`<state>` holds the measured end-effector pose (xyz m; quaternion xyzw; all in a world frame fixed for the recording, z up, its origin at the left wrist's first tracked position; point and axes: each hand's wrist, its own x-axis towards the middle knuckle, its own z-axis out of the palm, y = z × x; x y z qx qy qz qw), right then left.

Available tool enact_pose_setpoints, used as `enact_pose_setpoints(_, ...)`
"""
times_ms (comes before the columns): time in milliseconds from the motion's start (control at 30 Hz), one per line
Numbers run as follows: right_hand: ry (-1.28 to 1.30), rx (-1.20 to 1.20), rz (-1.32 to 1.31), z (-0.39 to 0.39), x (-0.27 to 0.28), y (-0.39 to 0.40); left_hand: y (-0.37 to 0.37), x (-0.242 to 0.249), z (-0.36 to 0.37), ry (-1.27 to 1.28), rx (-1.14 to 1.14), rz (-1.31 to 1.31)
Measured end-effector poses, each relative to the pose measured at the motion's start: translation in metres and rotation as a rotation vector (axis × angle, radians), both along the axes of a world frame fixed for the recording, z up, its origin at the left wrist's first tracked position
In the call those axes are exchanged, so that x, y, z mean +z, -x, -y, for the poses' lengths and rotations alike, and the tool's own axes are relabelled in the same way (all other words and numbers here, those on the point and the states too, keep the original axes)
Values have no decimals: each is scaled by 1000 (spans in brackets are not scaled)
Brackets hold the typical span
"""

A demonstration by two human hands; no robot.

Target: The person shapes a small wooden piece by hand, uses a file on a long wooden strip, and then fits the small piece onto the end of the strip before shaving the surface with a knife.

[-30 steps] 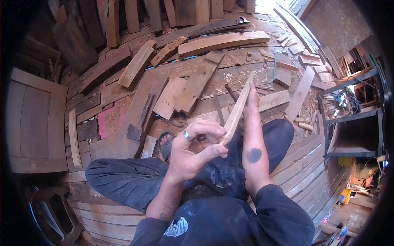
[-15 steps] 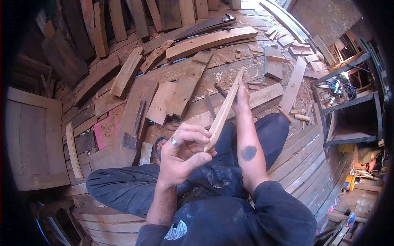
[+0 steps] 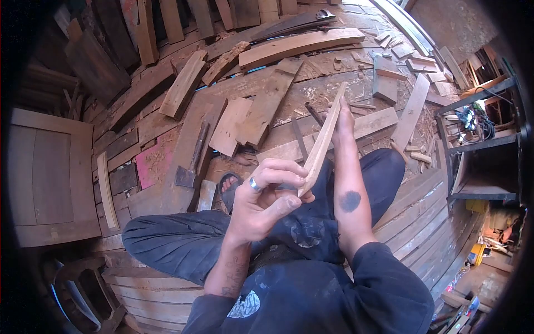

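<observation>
A long, pale strip of wood (image 3: 322,147) slants up and away from me, over my lap. My left hand (image 3: 270,195), with a ring on one finger, pinches its near end between thumb and fingers. At the far end, my right hand (image 3: 344,121) is wrapped around the strip, its fingers partly hidden behind the wood. Just left of that hand a dark rod (image 3: 314,114) sticks out; what it belongs to I cannot make out. A hatchet-like tool (image 3: 198,147) with a dark handle and flat metal head lies on a board to the left.
Boards and offcuts (image 3: 267,108) lie about the floor among shavings. A thick curved plank (image 3: 300,49) is farther back. On the right stands a dark-framed shelf (image 3: 483,146) with cables on top. A panelled wooden door (image 3: 53,178) is at the left. Sandalled foot (image 3: 229,186) on the floor.
The whole view has shifted slightly, so things appear farther right. Both hands keep hold of the wooden strip, with little change in their grip.
</observation>
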<state>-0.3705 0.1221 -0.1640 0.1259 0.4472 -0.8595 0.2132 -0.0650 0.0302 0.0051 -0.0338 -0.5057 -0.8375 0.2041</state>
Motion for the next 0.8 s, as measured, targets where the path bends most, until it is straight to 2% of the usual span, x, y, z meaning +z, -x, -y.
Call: enact_pose_setpoints(800, -13, 51, -6, -4, -15, 7, -1, -4, 1, 17, 55, -44)
